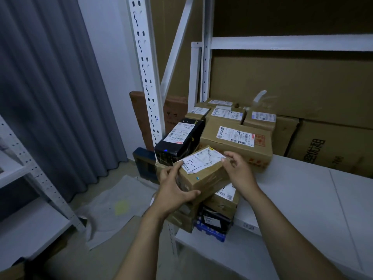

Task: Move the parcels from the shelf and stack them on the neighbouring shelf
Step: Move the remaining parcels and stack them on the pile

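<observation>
Right now both my hands are on a small brown cardboard parcel with a white shipping label (203,170), tilted atop the pile at the left end of the white metal shelf (302,199). My left hand (173,190) curls round its near left corner, thumb along the lower edge. My right hand (238,170) pinches the far right corner with its fingertips. Just behind it sit a long black labelled box (179,138) and a larger brown labelled carton (236,146). I cannot tell whether the parcel rests on those below.

Handwritten "2-1" on black parcel (190,136) label
</observation>
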